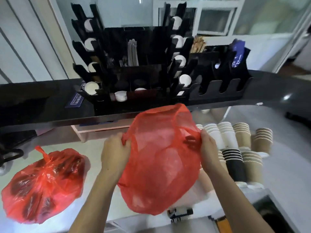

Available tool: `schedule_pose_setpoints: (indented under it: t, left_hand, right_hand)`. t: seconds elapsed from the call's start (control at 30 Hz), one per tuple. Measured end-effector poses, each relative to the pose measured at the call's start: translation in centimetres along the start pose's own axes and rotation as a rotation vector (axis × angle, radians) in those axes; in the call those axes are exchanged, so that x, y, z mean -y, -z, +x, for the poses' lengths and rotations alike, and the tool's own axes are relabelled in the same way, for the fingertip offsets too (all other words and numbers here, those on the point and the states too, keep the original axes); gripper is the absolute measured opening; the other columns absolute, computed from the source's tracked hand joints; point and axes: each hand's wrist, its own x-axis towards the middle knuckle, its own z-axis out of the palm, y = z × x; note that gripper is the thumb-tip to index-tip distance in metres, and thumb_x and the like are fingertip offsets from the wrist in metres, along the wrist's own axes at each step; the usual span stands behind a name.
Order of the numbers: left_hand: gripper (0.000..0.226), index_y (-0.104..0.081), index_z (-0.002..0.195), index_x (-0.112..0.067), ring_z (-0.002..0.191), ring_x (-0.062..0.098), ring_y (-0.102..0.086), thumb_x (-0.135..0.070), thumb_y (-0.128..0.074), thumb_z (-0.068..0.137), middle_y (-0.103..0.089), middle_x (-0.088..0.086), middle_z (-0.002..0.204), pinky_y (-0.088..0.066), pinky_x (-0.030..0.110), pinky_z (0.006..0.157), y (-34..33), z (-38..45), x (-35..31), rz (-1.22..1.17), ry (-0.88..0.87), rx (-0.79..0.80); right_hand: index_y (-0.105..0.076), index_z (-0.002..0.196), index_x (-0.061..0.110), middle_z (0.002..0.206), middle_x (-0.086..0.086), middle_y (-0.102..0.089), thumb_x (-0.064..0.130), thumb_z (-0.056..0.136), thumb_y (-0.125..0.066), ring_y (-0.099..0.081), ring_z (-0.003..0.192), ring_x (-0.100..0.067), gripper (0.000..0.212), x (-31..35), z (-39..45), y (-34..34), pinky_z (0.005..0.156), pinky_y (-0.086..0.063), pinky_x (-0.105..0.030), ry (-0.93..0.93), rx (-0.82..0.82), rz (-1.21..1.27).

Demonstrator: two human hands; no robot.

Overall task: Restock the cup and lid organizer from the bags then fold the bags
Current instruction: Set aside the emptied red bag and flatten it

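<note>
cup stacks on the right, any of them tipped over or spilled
None look spilled. The white cup stacks, brown ribbed stacks and black stack lie on their sides in neat rows on the counter, seemingly laid out for restocking. Both hands grip the red bag, which hides the nearest stacks.

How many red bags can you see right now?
2: one red bag held up between the left hand and right hand; one tied red bag lying at left.

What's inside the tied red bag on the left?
Through the tied red bag, several dark round shapes show, possibly stacked lids or cups. The film blurs them, so the exact contents cannot be told.
</note>
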Motion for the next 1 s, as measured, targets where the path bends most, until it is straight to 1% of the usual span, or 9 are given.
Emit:
schedule_pose_setpoints:
  t: [0.13, 0.27, 0.4, 0.5, 0.63, 0.7, 0.8, 0.9, 1.0]
  left_hand:
    - [0.02, -0.048, 0.084, -0.03, 0.09, 0.027, -0.055, -0.04, -0.06, 0.097, -0.054, 0.003, 0.095, -0.043, 0.038, 0.072, -1.9, -2.6, -6.8, -0.108, -0.211, 0.023]
    - [0.027, -0.047, 0.087, -0.027, 0.09, 0.033, -0.062, -0.049, -0.056, 0.099, -0.061, -0.001, 0.089, -0.048, 0.044, 0.07, -3.6, -7.0, -14.4, -0.112, -0.348, 0.038]
    - [0.025, -0.048, 0.091, -0.026, 0.079, 0.028, -0.061, -0.048, -0.057, 0.099, -0.06, -0.009, 0.079, -0.039, 0.039, 0.063, -6.0, -12.5, -22.1, -0.186, -0.465, 0.088]
    - [0.022, -0.044, 0.095, -0.03, 0.075, 0.019, -0.052, -0.041, -0.063, 0.097, -0.055, -0.013, 0.078, -0.032, 0.035, 0.065, -9.0, -16.8, -27.5, -0.281, -0.547, 0.163]
    - [0.036, -0.054, 0.108, -0.02, 0.091, 0.025, -0.058, -0.028, -0.079, 0.083, -0.064, -0.002, 0.099, -0.038, 0.036, 0.077, -13.6, -23.2, -33.9, -0.329, -0.729, 0.322]
    - [0.042, -0.057, 0.114, -0.017, 0.101, 0.028, -0.059, -0.009, -0.078, 0.079, -0.065, 0.004, 0.11, -0.037, 0.035, 0.08, -15.9, -26.8, -36.7, -0.262, -0.846, 0.349]
    - [0.043, -0.061, 0.113, -0.018, 0.103, 0.026, -0.057, 0.003, -0.07, 0.076, -0.065, 0.007, 0.11, -0.041, 0.037, 0.083, -19.0, -31.7, -41.3, -0.289, -1.0, 0.418]
    - [0.041, -0.061, 0.114, -0.025, 0.101, 0.03, -0.064, 0.001, -0.066, 0.083, -0.068, 0.006, 0.109, -0.053, 0.046, 0.085, -21.3, -35.5, -46.4, -0.344, -1.06, 0.502]
    - [0.045, -0.065, 0.112, -0.023, 0.094, 0.03, -0.064, 0.009, -0.063, 0.081, -0.063, 0.001, 0.109, -0.055, 0.049, 0.074, -21.8, -39.0, -51.0, -0.451, -1.151, 0.437]
  right_hand:
    - [-0.074, 0.109, 0.007, 0.098, -0.019, -0.078, 0.051, 0.108, -0.039, -0.076, 0.093, -0.039, 0.056, 2.2, -1.8, 6.7, 0.09, -0.058, -0.048, 0.046, -0.105, 0.119]
    - [-0.075, 0.109, 0.019, 0.105, -0.009, -0.077, 0.065, 0.094, -0.056, -0.073, 0.102, -0.027, 0.051, 2.7, -4.0, 16.1, 0.101, -0.055, -0.056, 0.098, -0.258, 0.055]
    - [-0.071, 0.098, 0.008, 0.107, -0.024, -0.074, 0.04, 0.099, -0.06, -0.07, 0.107, -0.045, 0.035, 3.0, -7.1, 26.4, 0.099, -0.051, -0.059, 0.203, -0.372, 0.141]
    - [-0.067, 0.097, 0.007, 0.108, -0.022, -0.076, 0.023, 0.108, -0.051, -0.073, 0.103, -0.04, 0.025, 3.0, -10.5, 33.9, 0.093, -0.053, -0.052, 0.209, -0.467, 0.182]
    - [-0.061, 0.098, 0.01, 0.102, -0.015, -0.078, 0.014, 0.109, -0.047, -0.075, 0.096, -0.035, 0.019, 2.7, -16.0, 42.9, 0.083, -0.056, -0.045, 0.178, -0.662, 0.188]
    - [-0.064, 0.096, 0.014, 0.102, -0.014, -0.078, 0.012, 0.105, -0.047, -0.074, 0.1, -0.037, 0.02, 2.1, -19.0, 47.3, 0.09, -0.057, -0.05, 0.155, -0.783, 0.168]
    - [-0.067, 0.088, 0.029, 0.104, -0.019, -0.076, 0.017, 0.095, -0.046, -0.073, 0.1, -0.04, 0.025, 1.3, -24.0, 53.0, 0.098, -0.054, -0.058, 0.146, -0.975, 0.194]
    - [-0.065, 0.083, 0.036, 0.098, -0.018, -0.07, 0.02, 0.091, -0.047, -0.069, 0.09, -0.034, 0.026, 1.3, -28.7, 57.5, 0.088, -0.054, -0.049, 0.217, -1.148, 0.203]
    - [-0.06, 0.089, 0.024, 0.087, -0.003, -0.068, 0.007, 0.098, -0.045, -0.064, 0.078, -0.015, 0.025, 1.5, -32.6, 60.6, 0.072, -0.051, -0.028, 0.311, -1.283, 0.18]
